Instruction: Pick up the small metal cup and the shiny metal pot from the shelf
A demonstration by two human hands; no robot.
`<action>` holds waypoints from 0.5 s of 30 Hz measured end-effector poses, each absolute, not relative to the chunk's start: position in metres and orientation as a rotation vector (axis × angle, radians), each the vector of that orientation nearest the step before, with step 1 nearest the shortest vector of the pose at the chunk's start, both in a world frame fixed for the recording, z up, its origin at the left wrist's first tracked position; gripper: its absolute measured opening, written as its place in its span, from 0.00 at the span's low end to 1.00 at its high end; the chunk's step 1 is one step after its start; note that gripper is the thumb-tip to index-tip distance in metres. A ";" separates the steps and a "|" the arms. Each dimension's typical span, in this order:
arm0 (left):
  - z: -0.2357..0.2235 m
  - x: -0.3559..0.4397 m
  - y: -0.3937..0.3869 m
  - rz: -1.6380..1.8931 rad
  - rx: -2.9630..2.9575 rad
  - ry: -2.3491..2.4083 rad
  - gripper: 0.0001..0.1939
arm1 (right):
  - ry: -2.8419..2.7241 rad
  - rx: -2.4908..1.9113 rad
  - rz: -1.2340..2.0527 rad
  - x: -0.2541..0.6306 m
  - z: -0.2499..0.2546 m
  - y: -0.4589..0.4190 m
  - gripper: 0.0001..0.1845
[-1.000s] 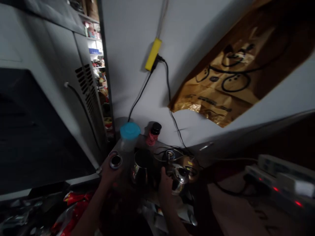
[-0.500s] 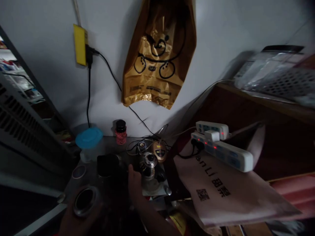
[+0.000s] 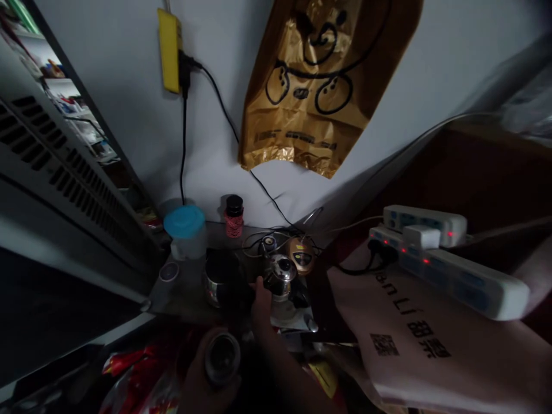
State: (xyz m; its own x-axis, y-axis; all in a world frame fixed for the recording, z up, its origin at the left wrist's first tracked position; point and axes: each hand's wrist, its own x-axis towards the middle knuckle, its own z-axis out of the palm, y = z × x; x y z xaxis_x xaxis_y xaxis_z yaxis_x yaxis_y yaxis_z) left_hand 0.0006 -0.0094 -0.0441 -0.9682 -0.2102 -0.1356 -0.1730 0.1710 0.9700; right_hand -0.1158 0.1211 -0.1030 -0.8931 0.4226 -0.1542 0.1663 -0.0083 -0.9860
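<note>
The left hand (image 3: 200, 376) is curled around an open jar (image 3: 222, 359) at the near side, its mouth facing up; the right hand (image 3: 263, 305) is closed on the dark handle of the kettle (image 3: 213, 288), thumb uppermost, the other fingers lost in shadow. The kettle stands on the grey surface (image 3: 183, 299), farther off than the jar; a shiny teapot (image 3: 281, 271) is just right of the right hand; a gold device (image 3: 301, 255) lies behind it to the right, among thin cables. A round disc (image 3: 168, 272) lies left of the kettle; a blue-lidded jug (image 3: 188, 244) stands far left, and a black-capped bottle (image 3: 234, 221) right of it, near the wall (image 3: 207, 155); white power strips (image 3: 457, 279) lie at the right.
</note>
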 end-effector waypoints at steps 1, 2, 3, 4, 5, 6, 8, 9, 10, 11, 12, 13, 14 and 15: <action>-0.044 0.003 -0.007 -1.961 0.378 -2.372 0.31 | -2.076 -0.621 2.022 -0.117 -0.104 0.120 0.15; -0.044 0.005 -0.004 -1.961 0.359 -2.382 0.31 | -2.084 -0.609 2.037 -0.119 -0.105 0.118 0.16; -0.043 0.007 -0.002 -1.964 0.340 -2.398 0.30 | -2.092 -0.593 2.052 -0.120 -0.105 0.116 0.16; -0.042 0.007 0.000 -1.974 0.319 -2.410 0.30 | -2.098 -0.576 2.064 -0.122 -0.105 0.115 0.17; -0.041 0.008 0.001 -1.993 0.304 -2.418 0.30 | -2.105 -0.557 2.072 -0.123 -0.105 0.113 0.18; -0.040 0.008 0.002 -2.018 0.294 -2.417 0.31 | -2.111 -0.536 2.076 -0.123 -0.104 0.112 0.19; -0.038 0.006 0.001 -2.050 0.283 -2.407 0.30 | -2.121 -0.479 2.061 -0.120 -0.100 0.113 0.20; -0.037 0.005 0.001 -2.053 0.271 -2.420 0.30 | -2.123 -0.440 2.039 -0.116 -0.096 0.118 0.20; -0.037 0.003 0.000 -2.052 0.254 -2.451 0.30 | -2.123 -0.393 2.004 -0.110 -0.091 0.125 0.20; -0.037 0.001 0.000 -2.049 0.241 -2.482 0.31 | -2.121 -0.345 1.956 -0.102 -0.086 0.135 0.20; -0.038 -0.001 0.001 -2.044 0.245 -2.506 0.31 | -2.115 -0.306 1.897 -0.094 -0.081 0.148 0.20; -0.040 -0.003 0.003 -2.045 0.262 -2.512 0.32 | -2.106 -0.282 1.828 -0.084 -0.076 0.165 0.20; -0.042 -0.005 0.007 -2.054 0.282 -2.495 0.32 | -2.093 -0.289 1.754 -0.075 -0.072 0.183 0.21; -0.045 -0.007 0.011 -2.067 0.302 -2.459 0.32 | -2.073 -0.326 1.680 -0.068 -0.069 0.202 0.22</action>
State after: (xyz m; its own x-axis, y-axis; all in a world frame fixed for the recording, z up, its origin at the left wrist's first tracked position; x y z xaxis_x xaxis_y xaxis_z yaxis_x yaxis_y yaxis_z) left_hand -0.0070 0.0106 -0.0445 -0.9789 -0.0882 -0.1842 -0.1967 0.1634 0.9668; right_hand -0.0678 0.2019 -0.0690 -0.8710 0.4514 0.1937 -0.0961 0.2300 -0.9684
